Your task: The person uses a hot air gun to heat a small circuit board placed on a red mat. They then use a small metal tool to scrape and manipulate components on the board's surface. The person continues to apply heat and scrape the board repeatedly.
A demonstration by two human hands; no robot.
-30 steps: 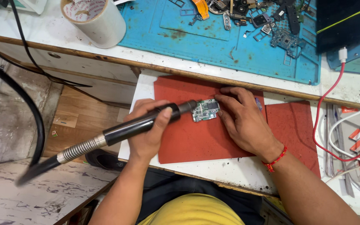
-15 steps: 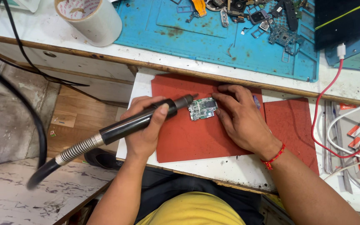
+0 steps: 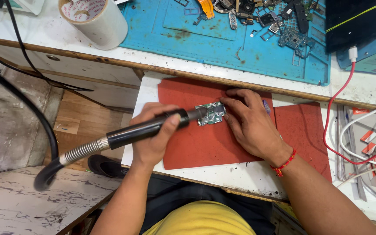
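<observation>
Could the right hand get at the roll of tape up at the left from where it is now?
Probably not easily: the right hand is pressing down the circuit board, and the left hand with the black handpiece lies across the way to the tape roll.

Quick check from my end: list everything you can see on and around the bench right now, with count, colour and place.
circuit board: one, green, on the near red mat under the tool tip
handheld tool: one, black with a metal spring hose, lying across the left hand
red mats: two, side by side on the white board
blue mat: one, far side, strewn with small parts
tape roll: one, whitish, far left
red cable: one, right side
left hand: gripping the tool
right hand: fingers pressing the board's right edge
</observation>
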